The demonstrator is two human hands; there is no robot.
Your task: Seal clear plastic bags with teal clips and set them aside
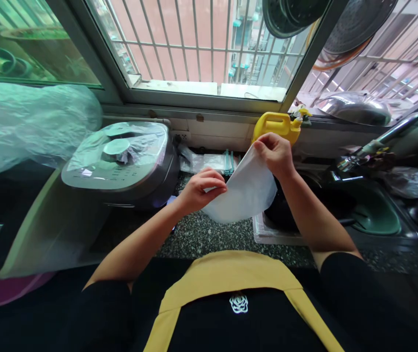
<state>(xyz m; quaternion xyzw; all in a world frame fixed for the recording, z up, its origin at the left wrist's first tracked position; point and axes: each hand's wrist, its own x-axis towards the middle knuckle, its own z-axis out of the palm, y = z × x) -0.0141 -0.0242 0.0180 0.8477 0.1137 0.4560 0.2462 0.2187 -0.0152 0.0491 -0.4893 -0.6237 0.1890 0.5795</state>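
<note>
A thin, whitish sheet (243, 195), slightly see-through and with a rounded lower edge, hangs over the counter between my hands; whether it is a bag or a single sheet I cannot tell. My right hand (276, 154) is closed, pinching its upper right corner between thumb and fingers. Lower down, my left hand (203, 188) is closed with thumb and fingers pressed together at the sheet's left edge. Behind the sheet lie clear plastic bags (209, 161) with bluish strips. A yellow jug (273, 124) with a handle stands just beyond my right hand.
On the left, a rice cooker (117, 161) has a plastic-covered lid, near a large crumpled plastic sheet (29, 122). A dark pan (284, 210) rests over a white tray (275, 237) on the speckled counter (209, 239). The sink (381, 215) and faucet (370, 146) are at right.
</note>
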